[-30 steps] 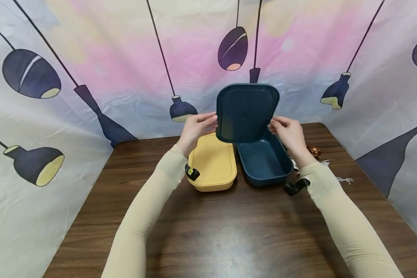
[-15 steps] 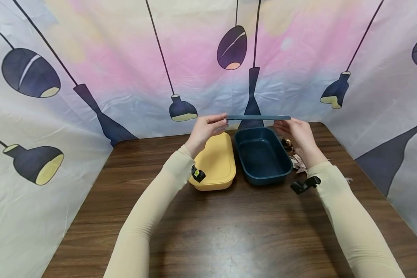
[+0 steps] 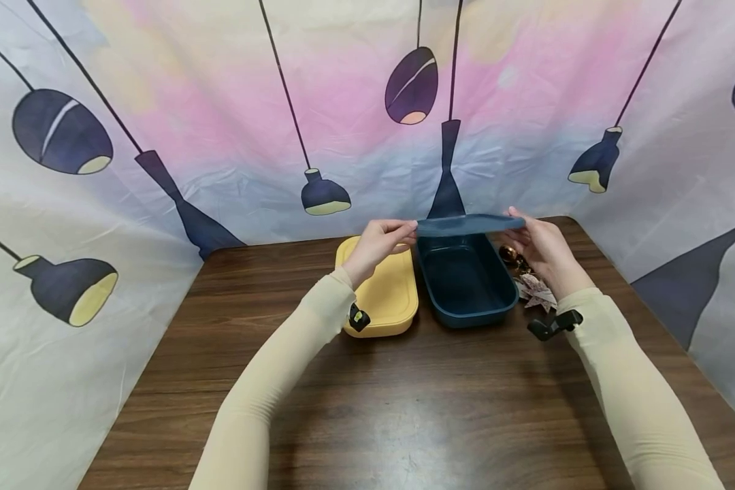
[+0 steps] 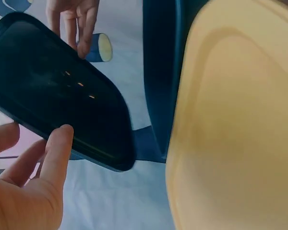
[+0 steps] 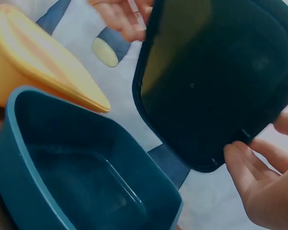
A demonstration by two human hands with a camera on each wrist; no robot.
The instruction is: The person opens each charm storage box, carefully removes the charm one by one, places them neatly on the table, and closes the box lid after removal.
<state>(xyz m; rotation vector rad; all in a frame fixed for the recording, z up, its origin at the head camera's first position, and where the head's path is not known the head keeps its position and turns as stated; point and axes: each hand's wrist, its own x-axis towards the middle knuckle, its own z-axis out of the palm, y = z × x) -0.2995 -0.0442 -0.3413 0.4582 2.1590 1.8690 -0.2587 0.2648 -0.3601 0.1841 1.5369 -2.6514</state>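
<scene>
A dark blue lid [image 3: 470, 224] is held up over the far end of a dark blue box [image 3: 468, 279], whose inside shows bare. My left hand [image 3: 380, 246] pinches the lid's left edge, above the back of a yellow lidded box [image 3: 384, 292]. At the opposite edge, my right hand [image 3: 542, 250] grips the lid between thumb and fingers. The right wrist view shows the lid's underside [image 5: 221, 81] with the fingers along its rim. In the left wrist view the lid [image 4: 62, 91] hangs apart from both boxes.
Right of the blue box lie shiny copper-coloured balls [image 3: 510, 256] and a glittery star ornament [image 3: 536, 291], partly behind my right hand. The wooden table [image 3: 380, 408] ends at the back against a printed cloth [image 3: 239, 150].
The lid has swung down from nearly upright to almost flat, then tipped slightly. Both hands have moved right with it, and it has come lower over the blue box.
</scene>
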